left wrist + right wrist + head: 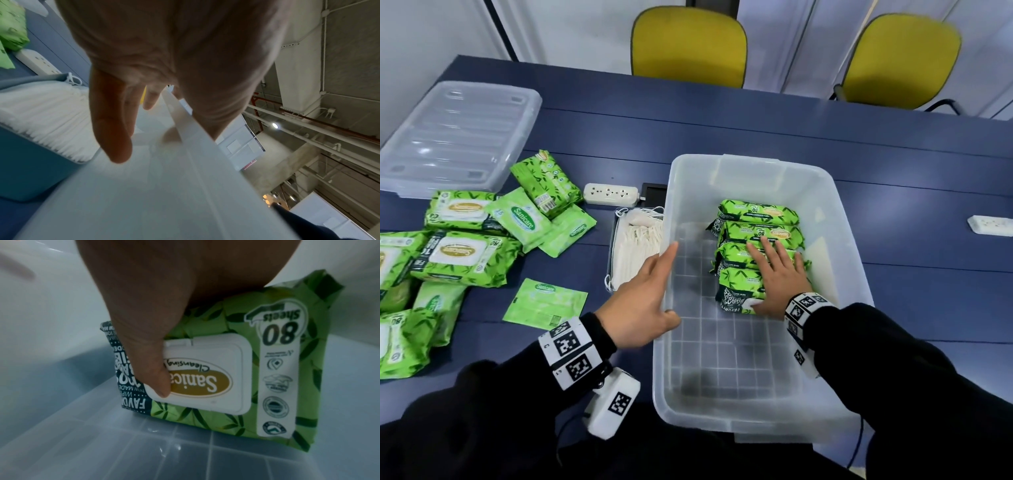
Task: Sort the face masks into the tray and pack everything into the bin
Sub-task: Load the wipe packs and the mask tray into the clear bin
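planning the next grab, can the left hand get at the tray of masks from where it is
Probably yes: the left hand rests on the bin rim right beside the tray of masks, which sits uncovered with nothing between them.

Four wipe packs (756, 246) stand in the bin (852, 260); the tray (613, 246), seemingly touching, lies left.
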`<state>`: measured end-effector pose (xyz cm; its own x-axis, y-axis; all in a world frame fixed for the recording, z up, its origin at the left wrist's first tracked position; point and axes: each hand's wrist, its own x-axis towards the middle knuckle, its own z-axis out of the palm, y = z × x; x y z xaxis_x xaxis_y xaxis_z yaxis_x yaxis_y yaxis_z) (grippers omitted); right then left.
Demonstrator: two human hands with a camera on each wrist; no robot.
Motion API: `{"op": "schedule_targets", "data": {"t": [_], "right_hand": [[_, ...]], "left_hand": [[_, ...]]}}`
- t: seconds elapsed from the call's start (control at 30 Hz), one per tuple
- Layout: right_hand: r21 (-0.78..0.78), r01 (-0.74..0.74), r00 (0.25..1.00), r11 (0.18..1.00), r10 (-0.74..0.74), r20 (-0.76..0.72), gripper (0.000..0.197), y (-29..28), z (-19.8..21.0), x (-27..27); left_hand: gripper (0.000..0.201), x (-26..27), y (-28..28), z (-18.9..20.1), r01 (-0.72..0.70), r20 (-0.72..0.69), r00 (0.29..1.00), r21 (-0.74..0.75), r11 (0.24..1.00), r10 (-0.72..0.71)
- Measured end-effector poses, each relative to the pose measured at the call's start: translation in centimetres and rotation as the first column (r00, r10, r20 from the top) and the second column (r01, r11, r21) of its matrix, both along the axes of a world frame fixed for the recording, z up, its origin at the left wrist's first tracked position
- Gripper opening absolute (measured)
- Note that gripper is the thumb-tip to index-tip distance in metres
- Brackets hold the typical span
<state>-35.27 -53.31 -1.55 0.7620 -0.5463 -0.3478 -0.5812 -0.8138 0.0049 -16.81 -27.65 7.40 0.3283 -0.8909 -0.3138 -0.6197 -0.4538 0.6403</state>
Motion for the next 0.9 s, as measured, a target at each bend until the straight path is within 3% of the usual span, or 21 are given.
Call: {"op": "schedule_targets", "data": {"t": [0.3,0.4,0.5,0.6,0.77,0.9], "right_hand": [[0.119,0.081,0.996,0.99,-0.076,-0.041,0.149,1.9,0.4,3.1],[0.134,0.137,0.99,0.981,-0.141,0.018,0.143,3.0,0.8,4.6],[0.014,-0.057,0.995,0.998,0.055,0.082,0.129,4.8,1.3,7.0],[-0.092,-0.228,0.974,0.969,0.227,-0.025,0.12,5.9,0.3,8.6],[-0.096,-0.225,0.974,0.97,0.223,-0.033,0.09,3.3,-0.4,8.3],[-0.03,-0.199,0.98,0.98,0.199,-0.002,0.093,2.6,-0.5,7.9]], "left_hand": [[0.112,3.0,1.6,0.2,-0.019,-0.009,1.0,-0.029,0.999,0.018],[0.113,2.7,1.7,0.2,-0.043,-0.027,0.999,-0.036,0.998,0.042],[0.114,2.5,1.8,0.2,-0.06,-0.044,0.997,-0.053,0.997,0.058],[0.113,2.5,1.9,0.1,-0.059,-0.063,0.996,-0.061,0.996,0.055],[0.111,2.7,2.0,-0.4,-0.066,-0.064,0.996,-0.073,0.995,0.062],[0.11,2.6,1.9,-0.5,-0.064,-0.079,0.995,-0.085,0.994,0.058]]}}
